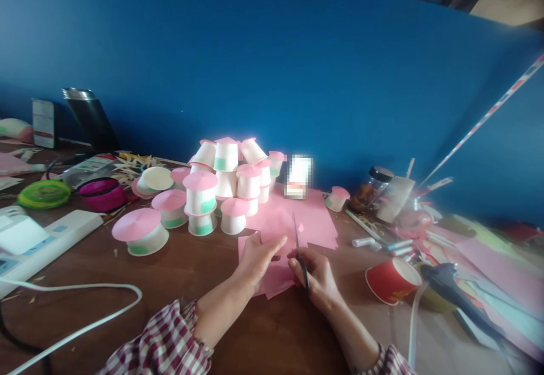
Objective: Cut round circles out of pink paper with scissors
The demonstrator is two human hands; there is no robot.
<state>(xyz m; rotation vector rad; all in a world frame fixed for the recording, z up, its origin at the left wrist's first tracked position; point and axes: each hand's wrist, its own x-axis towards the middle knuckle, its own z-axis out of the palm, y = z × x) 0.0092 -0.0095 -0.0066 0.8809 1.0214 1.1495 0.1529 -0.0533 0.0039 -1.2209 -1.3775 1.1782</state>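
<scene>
My right hand (317,278) is closed on a pair of scissors (302,264) with dark handles, the blades pointing up and away from me. Beside it on the left, my left hand (257,256) pinches a piece of pink paper (276,225), its thumb stretched toward the scissors. The blades stand along the right edge of that paper. Under and behind both hands lie more pink paper sheets (317,219), with a small pink scrap near the blade. To the left, several white paper cups (202,199) with pink paper discs on them are stacked and grouped.
A red paper cup (386,281) and a glue gun (453,290) lie at the right. Behind them stand a jar (374,185), pens and papers. At the left are a white power strip (72,230), a white cable (106,287) and a magenta round case (102,194).
</scene>
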